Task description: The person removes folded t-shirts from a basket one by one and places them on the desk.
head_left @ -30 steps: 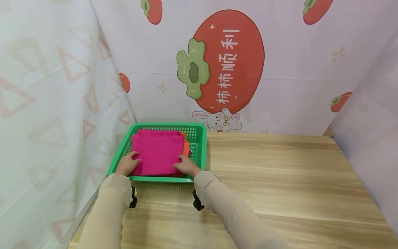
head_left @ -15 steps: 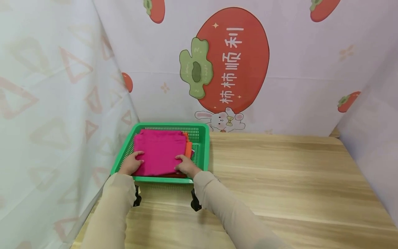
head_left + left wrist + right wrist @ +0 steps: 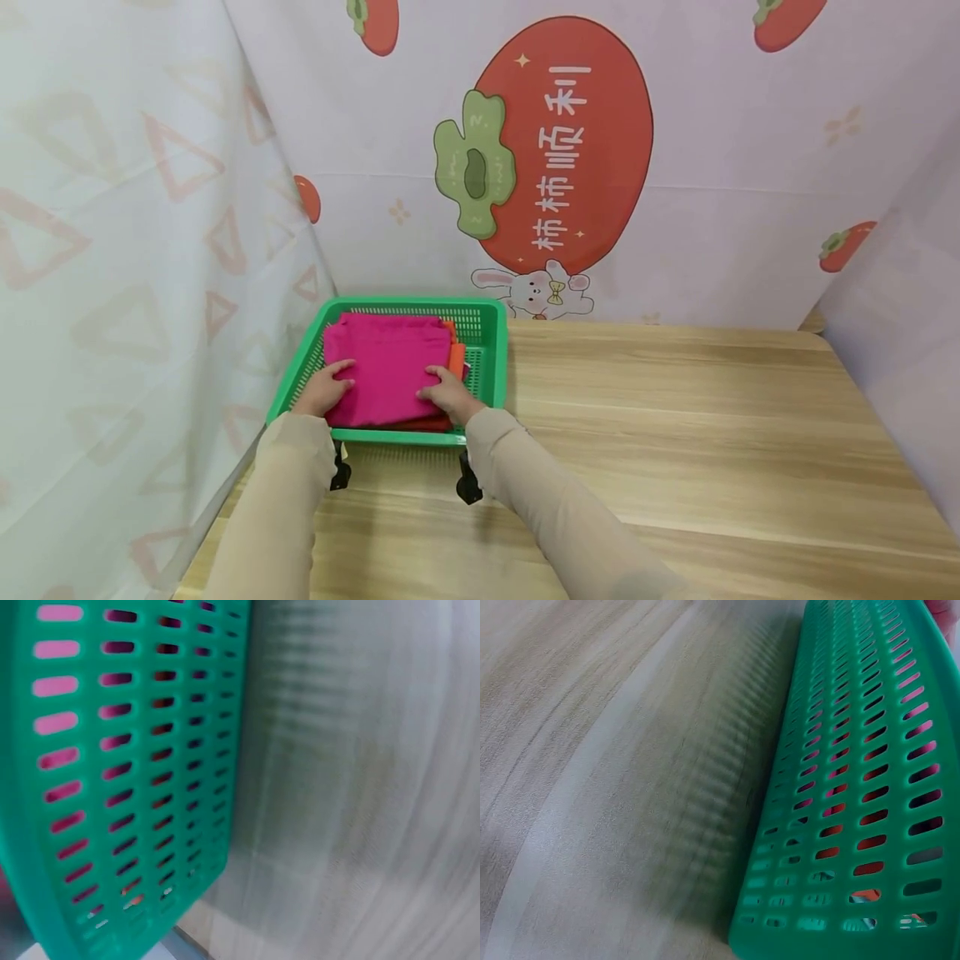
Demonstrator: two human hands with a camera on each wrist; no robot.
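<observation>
A folded magenta cloth (image 3: 386, 367) lies on top of a stack inside a green plastic basket (image 3: 493, 375). My left hand (image 3: 322, 390) rests on the cloth's left edge, thumb and fingers reaching over its top. On the opposite side my right hand (image 3: 450, 393) touches the right edge with its fingers extended inward. Orange cloth (image 3: 457, 360) sticks out along the stack's right side, and dark red cloth (image 3: 427, 423) shows below the front edge. Through the slots of the basket wall (image 3: 146, 705), pink and red cloth is visible in the left wrist view.
The basket stands on a wood-grain table (image 3: 675, 433), at its back left corner. A white printed curtain (image 3: 150, 250) hangs close along the left side. Behind the table is a backdrop with a large red persimmon print (image 3: 592, 150). Black wrist mounts (image 3: 468, 479) hang beneath the sleeves.
Both hands have shifted slightly inward over the magenta cloth. Its front edge now sits a little askew, with more dark red showing below. The head view has turned slightly.
</observation>
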